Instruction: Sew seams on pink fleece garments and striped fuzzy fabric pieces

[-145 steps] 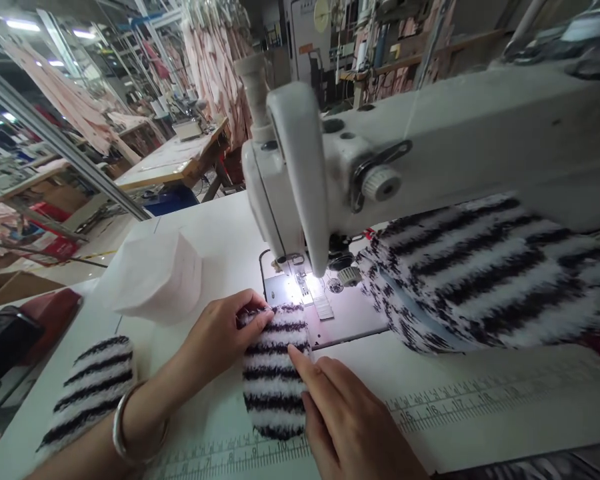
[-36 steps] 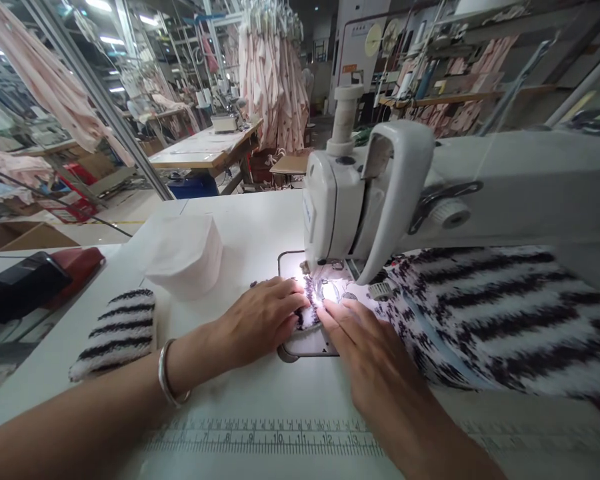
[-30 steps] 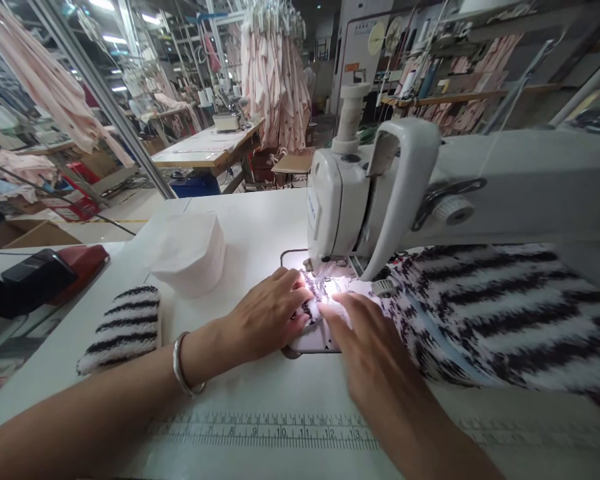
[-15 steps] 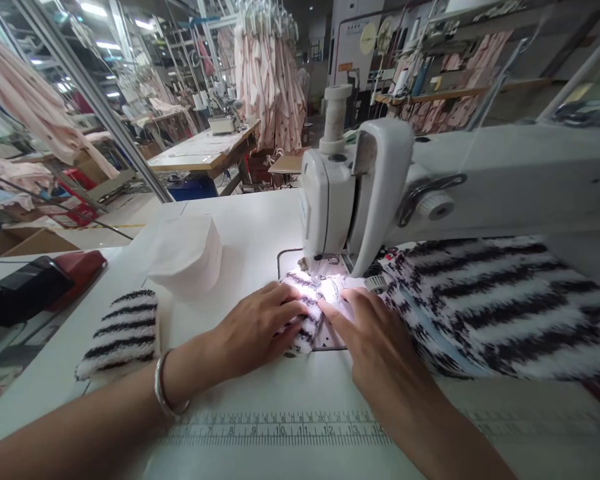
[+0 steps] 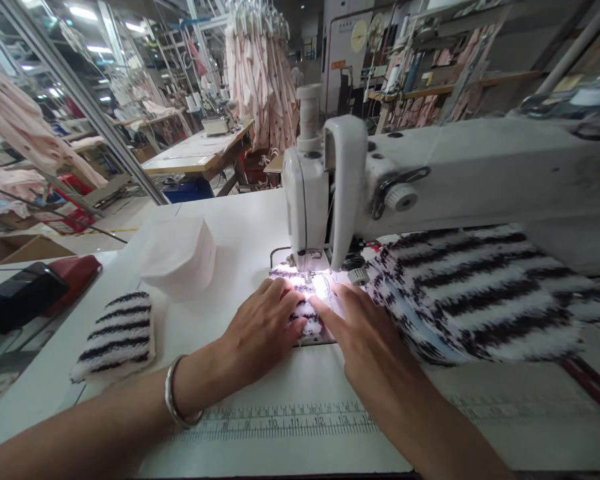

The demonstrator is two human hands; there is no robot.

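A small fuzzy black-and-white striped fabric piece (image 5: pixel 306 316) lies under the lit needle of a white sewing machine (image 5: pixel 330 187). My left hand (image 5: pixel 263 327) lies on its left side, fingers pressed onto the fabric. My right hand (image 5: pixel 365 337) rests on its right side, index finger stretched toward the needle. Both hands cover most of the piece. A silver bangle (image 5: pixel 175 400) circles my left wrist.
A stack of striped fuzzy pieces (image 5: pixel 480 293) sits under the machine arm at right. Another striped piece (image 5: pixel 116 337) lies at left, behind it a stack of white pieces (image 5: pixel 177 253). A printed ruler (image 5: pixel 290 423) runs along the table front. A red-black device (image 5: pixel 35 287) lies far left.
The striped piece has been fed from the table front in under the needle. Both hands followed it forward and shifted slightly with it in the last second.
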